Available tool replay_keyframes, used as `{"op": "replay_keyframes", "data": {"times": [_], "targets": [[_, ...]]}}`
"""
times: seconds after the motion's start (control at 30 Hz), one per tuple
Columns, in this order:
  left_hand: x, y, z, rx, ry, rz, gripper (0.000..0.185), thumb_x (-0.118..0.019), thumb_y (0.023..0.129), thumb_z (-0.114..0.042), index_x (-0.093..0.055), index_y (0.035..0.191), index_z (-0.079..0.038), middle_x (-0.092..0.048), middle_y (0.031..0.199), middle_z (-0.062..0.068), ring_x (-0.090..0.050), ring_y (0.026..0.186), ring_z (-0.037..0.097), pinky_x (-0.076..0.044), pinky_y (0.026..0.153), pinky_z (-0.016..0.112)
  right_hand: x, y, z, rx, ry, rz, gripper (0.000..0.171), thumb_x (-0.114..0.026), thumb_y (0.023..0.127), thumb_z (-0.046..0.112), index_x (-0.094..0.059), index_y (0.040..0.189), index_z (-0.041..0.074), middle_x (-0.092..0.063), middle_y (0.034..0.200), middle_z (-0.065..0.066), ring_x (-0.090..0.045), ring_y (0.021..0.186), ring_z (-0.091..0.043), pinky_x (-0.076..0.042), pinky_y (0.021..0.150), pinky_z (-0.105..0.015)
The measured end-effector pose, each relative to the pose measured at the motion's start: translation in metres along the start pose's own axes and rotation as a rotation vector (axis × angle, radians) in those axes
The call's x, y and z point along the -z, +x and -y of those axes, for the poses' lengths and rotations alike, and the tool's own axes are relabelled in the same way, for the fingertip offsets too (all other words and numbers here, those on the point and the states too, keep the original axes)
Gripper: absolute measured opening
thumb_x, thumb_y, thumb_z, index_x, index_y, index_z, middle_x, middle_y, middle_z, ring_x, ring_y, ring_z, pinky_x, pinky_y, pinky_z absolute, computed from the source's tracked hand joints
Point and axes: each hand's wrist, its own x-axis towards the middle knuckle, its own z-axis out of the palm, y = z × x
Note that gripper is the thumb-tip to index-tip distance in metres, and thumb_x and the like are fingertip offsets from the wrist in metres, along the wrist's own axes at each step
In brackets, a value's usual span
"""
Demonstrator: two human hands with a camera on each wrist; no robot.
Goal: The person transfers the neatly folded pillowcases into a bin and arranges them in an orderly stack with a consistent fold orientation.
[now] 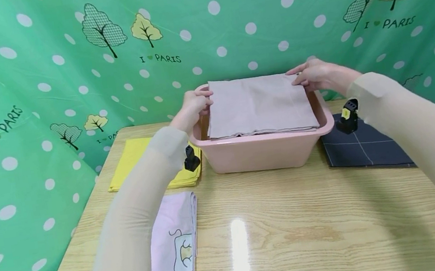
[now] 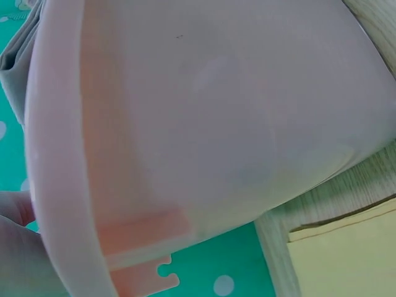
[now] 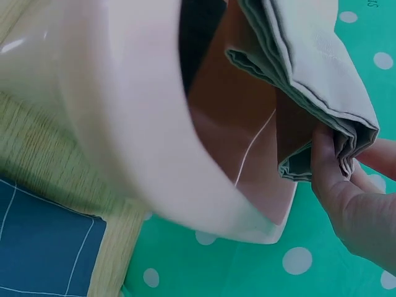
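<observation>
A folded beige cloth (image 1: 258,104) lies across the top of a pink plastic basin (image 1: 266,151) at the far middle of the wooden table. My left hand (image 1: 196,103) pinches the cloth's far left corner. At the far right corner, my right hand (image 1: 314,74) grips the folded layers, with the thumb and fingers (image 3: 337,185) closed round the cloth's edge (image 3: 309,80) over the basin's rim (image 3: 148,154). The left wrist view shows mostly the basin's outer wall (image 2: 216,124) and a sliver of the cloth (image 2: 15,55).
A folded yellow cloth (image 1: 136,159) lies left of the basin, a dark checked cloth (image 1: 364,146) to its right, and a folded lilac cloth with a cartoon print (image 1: 175,237) nearer on the left. A green spotted backdrop (image 1: 226,22) surrounds the table.
</observation>
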Motion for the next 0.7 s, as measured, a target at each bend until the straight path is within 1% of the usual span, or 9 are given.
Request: {"op": "replay_keyframes", "data": {"times": [0.1, 0.17, 0.2, 0.27, 0.33, 0.4, 0.6, 0.7], "targets": [[0.000, 0.000, 0.000, 0.005, 0.015, -0.003, 0.032, -0.055, 0.082, 0.003, -0.063, 0.110, -0.012, -0.060, 0.110, 0.003, -0.053, 0.077, 0.012, -0.044, 0.057, 0.020, 0.000, 0.001, -0.001, 0.002, -0.014, 0.006, 0.048, -0.046, 0.091, 0.008, -0.033, 0.137, 0.011, -0.042, 0.105, -0.004, -0.045, 0.072, -0.011, -0.041, 0.061, -0.022], [0.000, -0.001, 0.000, 0.009, 0.023, -0.005, 0.033, -0.054, 0.082, 0.003, -0.063, 0.110, -0.012, -0.059, 0.113, 0.003, -0.055, 0.082, 0.013, -0.045, 0.058, 0.020, 0.000, 0.002, -0.003, 0.004, -0.024, 0.012, 0.049, -0.047, 0.091, 0.008, -0.033, 0.137, 0.012, -0.041, 0.109, -0.006, -0.046, 0.076, -0.011, -0.042, 0.064, -0.022], [0.000, -0.001, 0.001, 0.012, 0.027, -0.003, 0.033, -0.054, 0.082, 0.003, -0.063, 0.110, -0.012, -0.059, 0.114, 0.003, -0.055, 0.085, 0.013, -0.045, 0.060, 0.020, 0.000, 0.002, -0.004, 0.004, -0.026, 0.016, 0.049, -0.047, 0.091, 0.009, -0.032, 0.138, 0.013, -0.040, 0.114, -0.008, -0.047, 0.080, -0.012, -0.043, 0.068, -0.023], [0.000, -0.001, 0.001, 0.018, 0.032, 0.003, 0.034, -0.054, 0.082, 0.004, -0.062, 0.111, -0.012, -0.058, 0.115, 0.003, -0.055, 0.088, 0.014, -0.046, 0.062, 0.020, 0.000, 0.003, -0.006, 0.005, -0.025, 0.032, 0.050, -0.046, 0.091, 0.008, -0.030, 0.138, 0.013, -0.035, 0.128, -0.013, -0.047, 0.094, -0.016, -0.044, 0.079, -0.026], [0.000, -0.001, 0.002, 0.022, 0.038, 0.010, 0.035, -0.054, 0.082, 0.004, -0.062, 0.112, -0.012, -0.057, 0.117, 0.003, -0.055, 0.089, 0.015, -0.047, 0.064, 0.021, -0.001, 0.004, -0.008, 0.006, -0.023, 0.044, 0.051, -0.046, 0.091, 0.008, -0.029, 0.139, 0.014, -0.026, 0.138, -0.014, -0.043, 0.106, -0.019, -0.041, 0.090, -0.031], [0.000, -0.001, 0.003, 0.022, 0.040, 0.016, 0.036, -0.053, 0.081, 0.005, -0.061, 0.112, -0.012, -0.056, 0.117, 0.004, -0.055, 0.089, 0.015, -0.047, 0.066, 0.021, -0.002, 0.005, -0.010, 0.011, -0.015, 0.055, 0.051, -0.045, 0.091, 0.007, -0.028, 0.139, 0.014, -0.020, 0.142, -0.015, -0.038, 0.112, -0.021, -0.036, 0.096, -0.035], [-0.002, -0.001, 0.006, 0.012, 0.044, 0.025, 0.037, -0.052, 0.080, 0.007, -0.060, 0.112, -0.010, -0.056, 0.117, 0.006, -0.058, 0.091, 0.017, -0.049, 0.067, 0.022, -0.003, 0.004, -0.014, 0.025, -0.014, 0.072, 0.052, -0.044, 0.091, 0.005, -0.027, 0.140, 0.012, -0.017, 0.143, -0.015, -0.036, 0.110, -0.023, -0.034, 0.099, -0.038], [-0.003, 0.000, 0.007, 0.012, 0.052, 0.036, 0.039, -0.051, 0.079, 0.010, -0.060, 0.113, -0.008, -0.057, 0.114, 0.008, -0.059, 0.087, 0.017, -0.050, 0.069, 0.023, -0.003, 0.005, -0.016, 0.027, -0.024, 0.084, 0.053, -0.044, 0.091, 0.004, -0.026, 0.140, 0.012, -0.017, 0.143, -0.017, -0.035, 0.112, -0.025, -0.033, 0.099, -0.039]]}}
